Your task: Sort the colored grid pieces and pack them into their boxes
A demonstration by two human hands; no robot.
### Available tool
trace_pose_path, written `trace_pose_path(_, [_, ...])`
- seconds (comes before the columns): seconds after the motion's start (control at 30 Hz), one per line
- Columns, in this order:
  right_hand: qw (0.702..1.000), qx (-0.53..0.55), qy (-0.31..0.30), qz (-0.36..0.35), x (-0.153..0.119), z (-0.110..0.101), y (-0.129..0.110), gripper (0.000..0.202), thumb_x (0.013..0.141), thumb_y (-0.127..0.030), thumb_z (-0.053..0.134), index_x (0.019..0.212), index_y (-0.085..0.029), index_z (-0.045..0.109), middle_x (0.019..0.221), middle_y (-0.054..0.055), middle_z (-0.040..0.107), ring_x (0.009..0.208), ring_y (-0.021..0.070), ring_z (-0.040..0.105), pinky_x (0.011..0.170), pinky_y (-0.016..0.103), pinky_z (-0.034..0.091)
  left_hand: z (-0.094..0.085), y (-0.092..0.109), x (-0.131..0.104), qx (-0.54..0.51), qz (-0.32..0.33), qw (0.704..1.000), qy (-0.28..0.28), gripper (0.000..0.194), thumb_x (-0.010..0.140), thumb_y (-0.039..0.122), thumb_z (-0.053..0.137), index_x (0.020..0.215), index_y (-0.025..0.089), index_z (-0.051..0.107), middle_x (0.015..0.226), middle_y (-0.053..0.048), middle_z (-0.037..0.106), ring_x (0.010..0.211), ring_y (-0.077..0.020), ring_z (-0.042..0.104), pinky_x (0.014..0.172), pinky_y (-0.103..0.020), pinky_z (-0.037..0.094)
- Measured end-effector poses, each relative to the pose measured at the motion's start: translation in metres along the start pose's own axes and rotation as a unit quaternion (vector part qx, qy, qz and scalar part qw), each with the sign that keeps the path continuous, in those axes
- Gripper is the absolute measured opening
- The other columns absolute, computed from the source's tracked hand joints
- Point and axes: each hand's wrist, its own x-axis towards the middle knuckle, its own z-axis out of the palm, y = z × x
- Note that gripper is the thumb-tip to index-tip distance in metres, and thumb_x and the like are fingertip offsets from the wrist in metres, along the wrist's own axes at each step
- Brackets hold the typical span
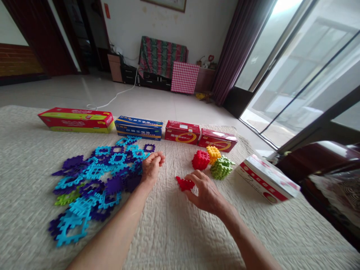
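Observation:
My left hand [152,165] is closed, its fingers curled in, at the right edge of a pile of interlocking plastic pieces. Whatever it may hold is hidden. That pile mixes light-blue pieces [95,171], purple pieces [114,185] and a green piece [67,198]. Between thumb and fingers, my right hand [206,191] grips a red interlocking piece [184,183] low over the bedcover. Just beyond it stand a red block [200,160], a yellow block [213,153] and a green block [221,167], each built from such pieces.
Along the far side of the quilted cover [168,232] stand a red-and-yellow box [77,120], a blue box [138,128] and two red boxes [182,132]. A white-and-red box [267,180] sits at the right, near dark furniture [317,159].

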Motion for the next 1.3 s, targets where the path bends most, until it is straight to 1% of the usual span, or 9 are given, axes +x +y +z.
trace_pose_path(0.23, [0.999, -0.022, 0.006, 0.037, 0.006, 0.013, -0.003, 0.017, 0.08, -0.026, 0.06, 0.095, -0.019, 0.058, 0.089, 0.004, 0.055, 0.081, 0.0165, 0.052, 0.073, 0.028, 0.042, 0.002, 0.003, -0.002, -0.001, 0.002, 1.0, -0.001, 0.026, 0.058, 0.026, 0.059, 0.079, 0.014, 0.068, 0.067, -0.003, 0.067, 0.057, -0.0118, 0.059, 0.054, -0.023, 0.043])
trace_pose_path(0.33, [0.999, -0.03, -0.001, 0.043, 0.007, 0.014, -0.005, 0.023, 0.076, -0.028, 0.065, 0.095, -0.018, 0.057, 0.091, 0.005, 0.054, 0.084, 0.0177, 0.052, 0.075, 0.029, 0.041, 0.002, 0.002, -0.002, 0.003, 0.002, 1.0, -0.003, 0.026, 0.058, 0.026, 0.058, 0.08, 0.014, 0.068, 0.067, -0.003, 0.067, 0.057, -0.012, 0.059, 0.055, -0.023, 0.043])
trace_pose_path(0.53, [0.997, -0.013, -0.012, 0.081, 0.005, 0.016, -0.01, 0.024, 0.077, -0.021, 0.059, 0.101, -0.019, 0.056, 0.091, 0.004, 0.054, 0.079, 0.0157, 0.053, 0.071, 0.027, 0.041, 0.001, 0.001, -0.001, 0.009, 0.005, 1.0, -0.005, 0.026, 0.059, 0.026, 0.058, 0.08, 0.014, 0.068, 0.067, -0.002, 0.067, 0.057, -0.0117, 0.059, 0.055, -0.023, 0.043])
trace_pose_path(0.73, [0.991, 0.052, -0.053, 0.111, -0.001, 0.011, -0.014, 0.043, 0.07, -0.026, 0.066, 0.11, -0.018, 0.052, 0.088, 0.004, 0.057, 0.071, 0.0153, 0.055, 0.064, 0.028, 0.044, 0.001, 0.002, -0.002, 0.011, 0.004, 1.0, -0.007, 0.025, 0.059, 0.025, 0.058, 0.079, 0.015, 0.068, 0.067, -0.002, 0.067, 0.057, -0.0116, 0.059, 0.055, -0.022, 0.043])
trace_pose_path(0.83, [0.993, 0.048, -0.06, 0.09, -0.004, 0.001, -0.007, 0.047, 0.068, -0.022, 0.064, 0.113, -0.018, 0.052, 0.094, 0.006, 0.058, 0.074, 0.0162, 0.057, 0.066, 0.03, 0.047, 0.001, 0.002, -0.002, 0.01, 0.004, 1.0, -0.007, 0.025, 0.059, 0.025, 0.058, 0.079, 0.015, 0.068, 0.067, -0.002, 0.067, 0.057, -0.0119, 0.059, 0.055, -0.023, 0.043])
trace_pose_path(0.9, [0.997, 0.028, -0.056, 0.04, -0.004, -0.004, -0.004, 0.052, 0.068, -0.012, 0.057, 0.119, -0.018, 0.05, 0.11, 0.01, 0.057, 0.092, 0.0197, 0.057, 0.078, 0.033, 0.047, 0.001, 0.002, -0.002, 0.011, 0.003, 1.0, -0.009, 0.025, 0.059, 0.025, 0.058, 0.079, 0.015, 0.068, 0.067, -0.002, 0.067, 0.057, -0.0118, 0.059, 0.055, -0.023, 0.043])
trace_pose_path(1.03, [0.995, -0.013, -0.071, -0.062, 0.002, -0.004, -0.008, 0.071, 0.065, 0.005, 0.043, 0.13, -0.024, 0.044, 0.14, 0.007, 0.042, 0.127, 0.0224, 0.036, 0.1, 0.041, 0.034, 0.002, 0.003, -0.002, 0.012, 0.003, 1.0, -0.01, 0.025, 0.059, 0.025, 0.058, 0.079, 0.015, 0.068, 0.067, -0.002, 0.067, 0.057, -0.0111, 0.059, 0.055, -0.023, 0.043])
trace_pose_path(1.13, [0.99, -0.023, -0.11, -0.088, 0.005, 0.002, -0.016, 0.07, 0.067, 0.007, 0.043, 0.127, -0.028, 0.047, 0.135, 0.004, 0.049, 0.124, 0.0224, 0.037, 0.098, 0.042, 0.031, 0.002, 0.003, -0.003, 0.011, 0.002, 1.0, -0.008, 0.025, 0.059, 0.025, 0.058, 0.079, 0.014, 0.068, 0.067, -0.002, 0.066, 0.057, -0.0109, 0.058, 0.055, -0.022, 0.043])
trace_pose_path(1.3, [0.991, -0.037, -0.112, -0.067, 0.006, 0.003, -0.02, 0.042, 0.072, 0.0, 0.048, 0.107, -0.023, 0.056, 0.105, 0.006, 0.059, 0.098, 0.019, 0.05, 0.088, 0.036, 0.035, 0.002, 0.002, -0.003, 0.019, 0.006, 1.0, -0.011, 0.025, 0.06, 0.025, 0.057, 0.08, 0.015, 0.068, 0.068, -0.002, 0.067, 0.058, -0.011, 0.059, 0.056, -0.022, 0.043])
